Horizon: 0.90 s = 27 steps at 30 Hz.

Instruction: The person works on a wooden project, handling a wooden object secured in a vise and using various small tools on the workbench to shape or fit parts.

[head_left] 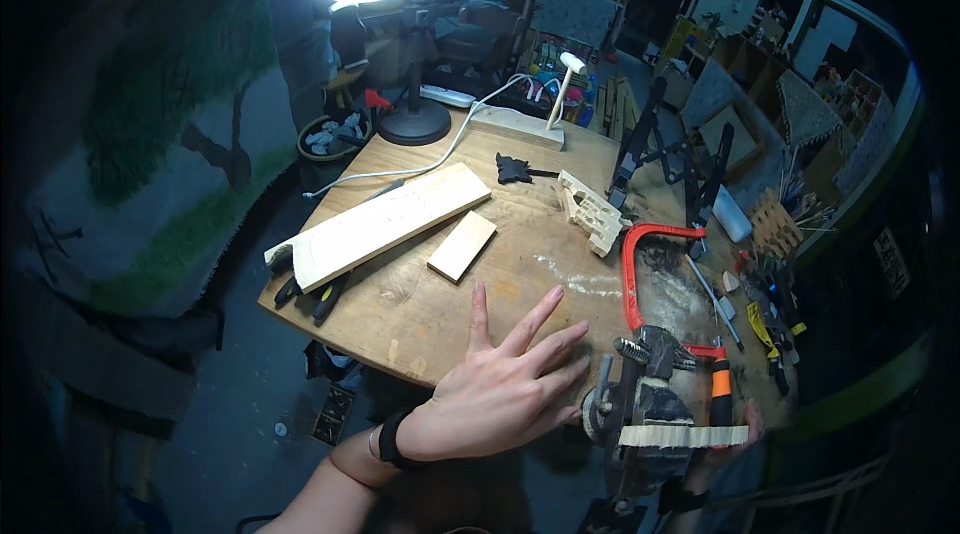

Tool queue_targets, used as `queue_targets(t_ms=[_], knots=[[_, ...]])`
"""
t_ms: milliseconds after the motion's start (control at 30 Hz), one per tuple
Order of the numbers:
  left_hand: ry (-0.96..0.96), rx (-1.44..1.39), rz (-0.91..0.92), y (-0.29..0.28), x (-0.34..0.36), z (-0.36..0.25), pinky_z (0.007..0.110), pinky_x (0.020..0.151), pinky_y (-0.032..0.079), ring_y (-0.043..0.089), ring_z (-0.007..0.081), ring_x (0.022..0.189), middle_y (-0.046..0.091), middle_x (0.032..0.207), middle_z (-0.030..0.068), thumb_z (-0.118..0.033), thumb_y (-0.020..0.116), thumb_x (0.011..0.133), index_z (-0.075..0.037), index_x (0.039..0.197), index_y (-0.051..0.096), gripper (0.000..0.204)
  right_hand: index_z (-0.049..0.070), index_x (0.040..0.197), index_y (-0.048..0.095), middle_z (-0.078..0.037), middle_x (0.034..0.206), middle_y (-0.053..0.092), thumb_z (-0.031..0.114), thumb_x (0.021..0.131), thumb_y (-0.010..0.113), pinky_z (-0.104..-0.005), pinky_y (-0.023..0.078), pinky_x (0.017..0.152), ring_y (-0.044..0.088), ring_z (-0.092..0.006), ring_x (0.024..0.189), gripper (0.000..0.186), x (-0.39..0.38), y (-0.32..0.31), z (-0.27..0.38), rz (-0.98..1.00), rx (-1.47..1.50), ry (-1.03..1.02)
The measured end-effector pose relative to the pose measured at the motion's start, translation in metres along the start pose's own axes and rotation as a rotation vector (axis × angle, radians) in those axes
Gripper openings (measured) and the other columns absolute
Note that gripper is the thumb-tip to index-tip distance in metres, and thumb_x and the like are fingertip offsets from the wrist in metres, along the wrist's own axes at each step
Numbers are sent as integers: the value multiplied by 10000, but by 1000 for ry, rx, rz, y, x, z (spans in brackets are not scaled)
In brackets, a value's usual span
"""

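Observation:
My left hand (505,384) is open, fingers spread over the table's near edge, just left of a bench vise (655,379). A pale wooden strip with a wavy edge (680,436) lies across the vise's lower part. Behind its right end, my right hand (748,429), mostly hidden, grips the orange-and-black handle of a red-framed coping saw (630,264), which stands beside the vise. Beyond my left fingertips are a small rectangular board (461,246) and a longer board (380,224) resting on tools. A carved wooden piece (590,214) lies above the saw frame.
The wooden table (390,324) holds a ring lamp (415,119), white cable, mallet (562,94), black item (515,169), clamps (640,149) and several hand tools (770,334) at right. A bowl (322,139) sits back left. Another person (485,4) sits behind the lamp.

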<state>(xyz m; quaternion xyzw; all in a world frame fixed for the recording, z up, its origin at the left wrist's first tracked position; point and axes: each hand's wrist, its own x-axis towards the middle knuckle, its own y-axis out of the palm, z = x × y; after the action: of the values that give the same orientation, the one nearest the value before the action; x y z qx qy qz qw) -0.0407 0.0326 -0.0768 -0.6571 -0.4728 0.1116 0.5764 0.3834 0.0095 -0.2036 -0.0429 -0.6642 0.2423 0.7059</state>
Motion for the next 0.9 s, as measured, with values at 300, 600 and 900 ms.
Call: queue_targets(t_ms=[300, 600, 900], knots=[[-11, 14, -27, 3, 1, -1, 769, 969, -11, 213, 317, 1386, 411, 1401, 22, -480, 580, 843, -245, 1188, 612, 418, 0, 1078, 479, -179, 1126, 562, 439, 988, 291, -442, 390, 954, 514, -325, 1072, 487, 7, 1, 15, -36, -37, 15], [-25, 71, 36, 6, 2, 0, 776, 965, -7, 187, 305, 1396, 387, 1415, 16, -456, 589, 846, -216, 1247, 559, 469, 19, 1120, 492, -152, 1145, 544, 422, 946, 435, -442, 375, 944, 508, -314, 1084, 443, 6, 6, 0, -9, -248, -160], [10, 87, 60, 1, 0, -1, 789, 960, 43, 165, 313, 1398, 418, 1386, 32, -448, 563, 857, -233, 1192, 605, 400, 34, 1141, 487, -140, 1141, 544, 344, 919, 517, -433, 377, 926, 514, -300, 1074, 382, 3, 9, -3, -25, -252, -184]])
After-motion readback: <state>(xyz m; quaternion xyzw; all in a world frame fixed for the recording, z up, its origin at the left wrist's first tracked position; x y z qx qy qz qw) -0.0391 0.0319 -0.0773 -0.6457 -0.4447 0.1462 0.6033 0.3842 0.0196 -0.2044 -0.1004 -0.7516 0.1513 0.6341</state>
